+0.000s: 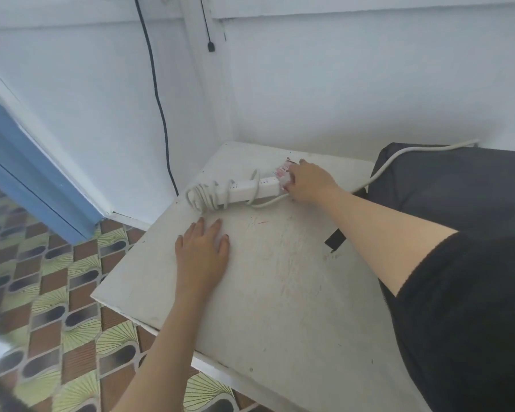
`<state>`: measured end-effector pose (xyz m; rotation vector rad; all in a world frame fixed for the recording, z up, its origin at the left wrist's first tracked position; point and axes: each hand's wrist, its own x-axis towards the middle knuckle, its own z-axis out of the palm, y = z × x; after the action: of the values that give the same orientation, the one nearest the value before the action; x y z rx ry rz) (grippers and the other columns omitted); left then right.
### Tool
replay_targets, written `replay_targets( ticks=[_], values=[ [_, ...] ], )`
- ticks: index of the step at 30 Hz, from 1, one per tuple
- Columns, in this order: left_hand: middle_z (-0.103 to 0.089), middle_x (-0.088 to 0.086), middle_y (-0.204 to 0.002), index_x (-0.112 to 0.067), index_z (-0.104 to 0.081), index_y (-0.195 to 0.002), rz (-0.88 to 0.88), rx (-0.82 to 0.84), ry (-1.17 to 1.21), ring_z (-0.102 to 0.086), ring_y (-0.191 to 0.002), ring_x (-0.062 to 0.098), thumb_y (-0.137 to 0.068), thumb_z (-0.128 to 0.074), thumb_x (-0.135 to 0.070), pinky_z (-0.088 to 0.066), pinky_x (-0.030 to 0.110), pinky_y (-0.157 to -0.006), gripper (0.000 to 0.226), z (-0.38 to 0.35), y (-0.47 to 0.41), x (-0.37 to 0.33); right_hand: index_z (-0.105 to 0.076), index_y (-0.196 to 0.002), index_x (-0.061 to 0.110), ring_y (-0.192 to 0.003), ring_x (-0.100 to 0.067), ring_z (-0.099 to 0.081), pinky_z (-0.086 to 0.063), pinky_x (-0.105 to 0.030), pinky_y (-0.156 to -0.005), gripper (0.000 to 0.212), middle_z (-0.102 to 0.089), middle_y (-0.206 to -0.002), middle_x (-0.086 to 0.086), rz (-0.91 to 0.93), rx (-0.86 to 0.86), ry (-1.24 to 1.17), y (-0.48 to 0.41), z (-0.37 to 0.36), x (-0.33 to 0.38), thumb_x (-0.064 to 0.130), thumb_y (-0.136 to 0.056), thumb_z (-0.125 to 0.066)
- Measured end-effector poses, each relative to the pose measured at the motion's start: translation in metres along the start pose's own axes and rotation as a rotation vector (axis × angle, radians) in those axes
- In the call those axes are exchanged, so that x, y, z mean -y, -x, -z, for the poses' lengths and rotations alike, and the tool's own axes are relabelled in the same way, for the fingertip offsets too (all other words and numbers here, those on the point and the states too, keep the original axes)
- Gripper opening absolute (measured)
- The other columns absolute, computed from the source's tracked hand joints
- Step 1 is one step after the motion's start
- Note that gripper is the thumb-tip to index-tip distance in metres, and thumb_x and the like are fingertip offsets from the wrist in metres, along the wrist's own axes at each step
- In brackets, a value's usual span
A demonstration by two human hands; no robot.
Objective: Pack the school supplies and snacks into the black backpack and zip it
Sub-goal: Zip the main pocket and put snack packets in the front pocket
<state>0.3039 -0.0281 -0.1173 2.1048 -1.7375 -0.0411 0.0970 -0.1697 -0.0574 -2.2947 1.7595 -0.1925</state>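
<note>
Left hand [202,251] spread flat on the white table [280,292]; right hand [306,181] pinches a red-and-white packet [282,171] at the right end of the power strip [244,188]. The black backpack [458,188] sits at far right beneath the strip's cord [414,150], which could snag as the packet is lifted.

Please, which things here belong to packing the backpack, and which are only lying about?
For the job: black backpack; red-and-white packet, likely a snack, pinched by the right hand.
Lying about: white power strip with its coiled cord; black wall cable; the table, where the left hand rests flat.
</note>
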Motion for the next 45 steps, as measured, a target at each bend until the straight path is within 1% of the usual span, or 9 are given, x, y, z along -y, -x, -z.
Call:
replay_targets(
  ticks=[3, 10, 16, 19, 25, 30, 35, 42, 45],
  values=[
    [-0.041, 0.014, -0.143, -0.02, -0.052, -0.133, 0.007, -0.013, 0.023, -0.037, -0.132, 0.03, -0.093, -0.049, -0.029, -0.022, 0.047, -0.109, 0.041, 0.0, 0.001, -0.001, -0.052, -0.102, 0.012, -0.101, -0.026, -0.057, -0.04, -0.03, -0.072, 0.03, -0.057, -0.103, -0.006, -0.088, -0.022, -0.019, -0.003, 0.0, -0.001, 0.034, -0.083, -0.061],
    [-0.046, 0.014, -0.14, -0.019, -0.056, -0.129, 0.008, -0.034, 0.041, -0.04, -0.129, 0.03, -0.092, -0.049, -0.031, -0.024, 0.047, -0.107, 0.04, 0.0, 0.001, -0.001, -0.036, -0.121, 0.007, -0.088, -0.028, -0.051, -0.036, -0.031, -0.065, 0.049, -0.052, -0.108, -0.013, -0.107, -0.088, -0.068, 0.001, 0.002, -0.003, 0.025, -0.082, -0.062],
    [-0.049, 0.013, -0.137, -0.016, -0.057, -0.127, 0.01, -0.033, 0.045, -0.042, -0.127, 0.031, -0.091, -0.053, -0.025, -0.025, 0.046, -0.106, 0.037, 0.002, 0.002, -0.003, -0.037, -0.106, 0.011, -0.078, -0.018, -0.053, -0.037, -0.023, -0.053, 0.029, -0.047, -0.094, 0.001, -0.251, -0.347, -0.804, 0.018, 0.022, -0.008, 0.015, -0.086, -0.058],
    [-0.059, 0.013, -0.125, -0.012, -0.064, -0.116, -0.036, -0.068, 0.101, -0.051, -0.116, 0.034, -0.089, -0.056, -0.018, -0.033, 0.046, -0.099, 0.029, 0.006, 0.004, -0.004, -0.038, -0.103, 0.012, -0.08, -0.019, -0.057, -0.046, -0.024, -0.058, 0.029, -0.053, -0.102, -0.004, -0.309, -0.434, -0.964, 0.025, 0.046, -0.008, 0.02, -0.086, -0.06],
    [-0.072, 0.0, -0.091, -0.013, -0.073, -0.089, -0.154, -0.169, 0.307, -0.063, -0.088, 0.026, -0.081, -0.053, -0.022, -0.043, 0.032, -0.082, 0.023, 0.018, 0.018, -0.025, -0.048, -0.09, 0.015, -0.058, -0.017, -0.052, -0.042, -0.027, -0.058, 0.021, -0.063, -0.068, -0.004, -0.16, -0.316, -1.001, 0.078, 0.111, -0.009, 0.016, -0.074, -0.061],
    [-0.068, -0.011, -0.088, -0.012, -0.072, -0.087, -0.382, -0.208, 0.537, -0.054, -0.085, -0.005, -0.083, -0.057, -0.015, -0.034, 0.004, -0.082, 0.015, 0.03, 0.027, -0.083, -0.056, -0.099, 0.016, -0.064, -0.01, -0.059, -0.047, -0.026, -0.066, 0.023, -0.069, -0.074, 0.006, -0.012, -0.295, -0.897, 0.166, 0.144, -0.021, 0.017, -0.078, -0.065],
    [-0.062, -0.022, -0.09, -0.019, -0.071, -0.093, -0.591, -0.189, 0.7, -0.054, -0.09, -0.004, -0.086, -0.059, -0.014, -0.04, 0.015, -0.086, 0.015, 0.048, 0.037, -0.158, -0.058, -0.099, 0.019, -0.073, -0.012, -0.064, -0.049, -0.019, -0.063, 0.02, -0.067, -0.099, 0.007, 0.038, -0.438, -0.833, 0.256, 0.142, -0.046, 0.015, -0.081, -0.067],
    [-0.059, -0.031, -0.091, -0.03, -0.069, -0.093, -0.762, 0.029, 0.808, -0.055, -0.094, -0.008, -0.087, -0.063, -0.016, -0.038, 0.006, -0.085, 0.016, 0.064, 0.055, -0.243, -0.055, -0.108, 0.021, -0.095, -0.007, -0.063, -0.049, -0.013, -0.065, 0.034, -0.061, -0.106, 0.016, 0.044, -0.642, -0.699, 0.341, 0.097, -0.079, 0.029, -0.077, -0.067],
    [-0.065, -0.02, -0.103, -0.025, -0.071, -0.102, -0.923, 0.101, 0.792, -0.055, -0.104, -0.003, -0.086, -0.062, -0.024, -0.041, 0.018, -0.095, 0.019, 0.061, 0.06, -0.265, -0.054, -0.112, 0.02, -0.101, -0.004, -0.059, -0.047, -0.012, -0.078, 0.039, -0.061, -0.11, 0.017, 0.039, -0.681, -0.558, 0.364, 0.07, -0.095, 0.033, -0.076, -0.061]
  ],
)
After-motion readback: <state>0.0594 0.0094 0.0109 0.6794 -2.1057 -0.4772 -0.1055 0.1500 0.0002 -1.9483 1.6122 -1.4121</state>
